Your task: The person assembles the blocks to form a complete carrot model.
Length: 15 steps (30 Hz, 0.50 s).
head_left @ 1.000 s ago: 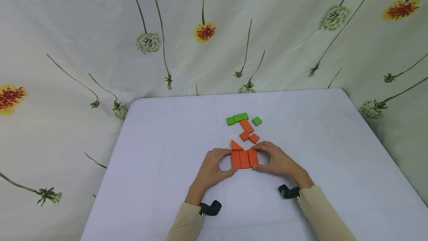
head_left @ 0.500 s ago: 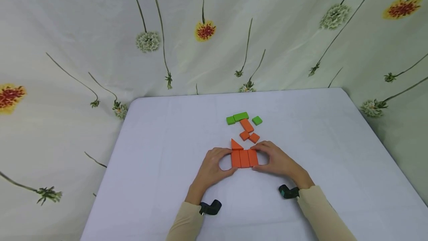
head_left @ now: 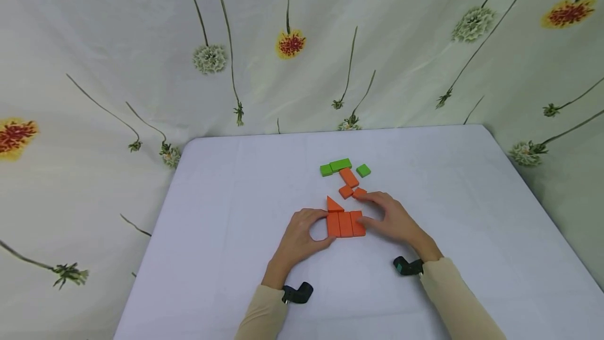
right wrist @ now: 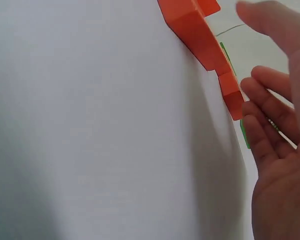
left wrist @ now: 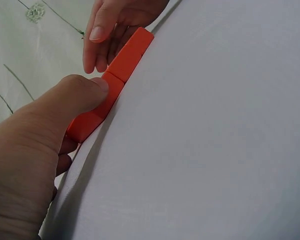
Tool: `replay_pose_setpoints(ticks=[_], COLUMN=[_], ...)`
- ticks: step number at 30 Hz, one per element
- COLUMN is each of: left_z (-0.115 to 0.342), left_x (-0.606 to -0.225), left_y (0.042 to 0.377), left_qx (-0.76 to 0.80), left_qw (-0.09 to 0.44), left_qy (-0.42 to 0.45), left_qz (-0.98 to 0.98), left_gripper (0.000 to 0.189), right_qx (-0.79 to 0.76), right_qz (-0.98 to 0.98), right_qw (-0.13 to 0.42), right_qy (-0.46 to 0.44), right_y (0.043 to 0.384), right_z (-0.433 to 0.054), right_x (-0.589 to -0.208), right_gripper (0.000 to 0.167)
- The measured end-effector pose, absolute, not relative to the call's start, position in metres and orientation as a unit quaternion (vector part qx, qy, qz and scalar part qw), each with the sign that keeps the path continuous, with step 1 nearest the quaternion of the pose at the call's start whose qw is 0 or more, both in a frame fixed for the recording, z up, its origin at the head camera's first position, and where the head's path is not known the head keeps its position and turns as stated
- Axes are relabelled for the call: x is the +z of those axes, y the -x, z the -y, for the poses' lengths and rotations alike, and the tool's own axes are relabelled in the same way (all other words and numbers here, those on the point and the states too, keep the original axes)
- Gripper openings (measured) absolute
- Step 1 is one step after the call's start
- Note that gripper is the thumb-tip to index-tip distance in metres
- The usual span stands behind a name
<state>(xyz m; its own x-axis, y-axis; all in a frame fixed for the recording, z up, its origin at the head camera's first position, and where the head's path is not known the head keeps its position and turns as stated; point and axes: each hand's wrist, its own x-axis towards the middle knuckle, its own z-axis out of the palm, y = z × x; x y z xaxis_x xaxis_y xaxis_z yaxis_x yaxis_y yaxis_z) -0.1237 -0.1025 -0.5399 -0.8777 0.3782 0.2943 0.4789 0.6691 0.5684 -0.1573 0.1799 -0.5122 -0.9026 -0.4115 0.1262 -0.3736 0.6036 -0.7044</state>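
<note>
Three rectangular orange blocks (head_left: 345,224) lie side by side in a row, with an orange triangular block (head_left: 333,205) against the row's far edge at the left. My left hand (head_left: 298,235) grips the leftmost block of that row, its thumb on the near end and fingers at the far end; the left wrist view shows the thumb (left wrist: 90,95) pressing the orange side. At the right, my right hand (head_left: 394,219) has loosely bent, spread fingers. Its fingertips are right at a small orange square block (head_left: 359,192), and its thumb is beside the row's right end.
Beyond the row lie another small orange block (head_left: 345,192) and a longer orange block (head_left: 348,177). Farther back are a long green block (head_left: 340,165) and two small green blocks (head_left: 363,170). A white cloth covers the table (head_left: 236,198); a flowered curtain (head_left: 255,25) hangs behind.
My right hand has let go of the rightmost block in the row and moved away from me, toward the small orange block. The left hand and the blocks have stayed in place.
</note>
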Motion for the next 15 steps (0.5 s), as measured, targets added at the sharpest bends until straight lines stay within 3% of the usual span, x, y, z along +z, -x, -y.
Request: replay_pose_setpoints(ticks=[7, 15], left_z=[0.102, 0.102], left_x=[-0.539, -0.541], left_y=[0.125, 0.125], left_qx=[-0.33, -0.332], left_qw=[0.086, 0.075], left_qy=[0.238, 0.232], left_qz=[0.91, 0.911], left_gripper=[0.053, 0.051], right_qx=[-0.394, -0.363], right_qz=[-0.898, -0.922], right_qw=[-0.032, -0.019], right_qy=[0.196, 0.136], right_y=[0.168, 0.18], right_z=[-0.179, -0.174], right_x=[-0.512, -0.517], right_gripper=[0.047, 0.048])
